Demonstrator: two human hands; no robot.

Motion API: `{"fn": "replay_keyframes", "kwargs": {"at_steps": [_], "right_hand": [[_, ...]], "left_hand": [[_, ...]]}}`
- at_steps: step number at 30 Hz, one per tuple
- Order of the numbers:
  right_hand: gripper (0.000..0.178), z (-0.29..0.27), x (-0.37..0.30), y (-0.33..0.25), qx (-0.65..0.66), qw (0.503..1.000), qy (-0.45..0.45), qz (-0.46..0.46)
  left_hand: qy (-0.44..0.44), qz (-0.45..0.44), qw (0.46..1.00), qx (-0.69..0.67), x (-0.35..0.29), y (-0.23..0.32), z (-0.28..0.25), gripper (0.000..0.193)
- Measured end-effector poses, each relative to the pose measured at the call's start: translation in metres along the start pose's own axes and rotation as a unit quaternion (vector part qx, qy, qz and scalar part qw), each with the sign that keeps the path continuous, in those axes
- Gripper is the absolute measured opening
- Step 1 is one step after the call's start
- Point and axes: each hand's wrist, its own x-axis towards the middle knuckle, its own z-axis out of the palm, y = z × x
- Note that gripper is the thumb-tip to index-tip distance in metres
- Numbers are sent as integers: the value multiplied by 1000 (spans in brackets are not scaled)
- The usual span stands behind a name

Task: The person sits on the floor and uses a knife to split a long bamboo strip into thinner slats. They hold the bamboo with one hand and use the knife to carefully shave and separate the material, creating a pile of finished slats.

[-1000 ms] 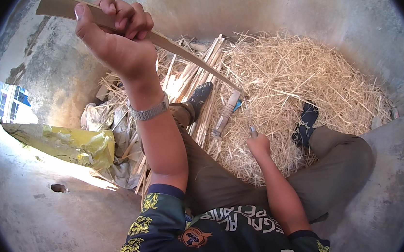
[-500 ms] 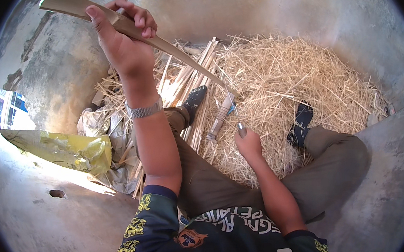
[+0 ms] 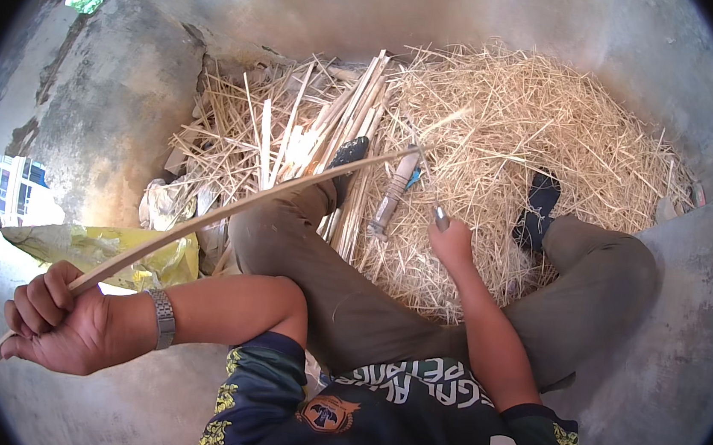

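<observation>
My left hand (image 3: 59, 320), with a metal watch on its wrist, is out at the lower left with its fingers wrapped round a long bamboo strip (image 3: 229, 209). The strip slants up and right, its far end by the knife blade. My right hand (image 3: 454, 247) is closed on the handle of a knife (image 3: 429, 181), whose thin blade points away over the straw. Blade and strip cross or nearly meet near the strip's tip; whether they touch I cannot tell. Between my legs lies a brownish stick-like piece (image 3: 394, 194) wrapped with cord, a blue bit beside it.
A wide heap of straw-like shavings (image 3: 539, 111) covers the floor ahead, around my right foot (image 3: 536, 210). Split strips (image 3: 354, 111) lie piled by my left foot (image 3: 347, 166). A yellow sack (image 3: 126, 253) is at the left, and concrete walls (image 3: 334, 6) stand behind.
My left hand has swung down and to the left with the bamboo strip, which now slants the other way. My right hand with the knife has moved slightly right.
</observation>
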Motion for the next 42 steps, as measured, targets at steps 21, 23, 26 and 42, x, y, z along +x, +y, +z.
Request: {"fn": "replay_keyframes", "kwargs": {"at_steps": [21,23,26,42], "right_hand": [[27,-58,4,-24,-75,983,168,-18],[26,-54,-3,-35,-66,984,159,-52],[20,-62,-22,-65,-150,956,147,-207],[32,-73,-8,-69,-77,973,188,-106]], "left_hand": [[120,115,986,4,-21,28,-35,63],[152,138,979,8,-29,40,-44,63],[180,169,968,36,-36,46,-44,62],[157,158,975,13,-41,47,-43,60]]}}
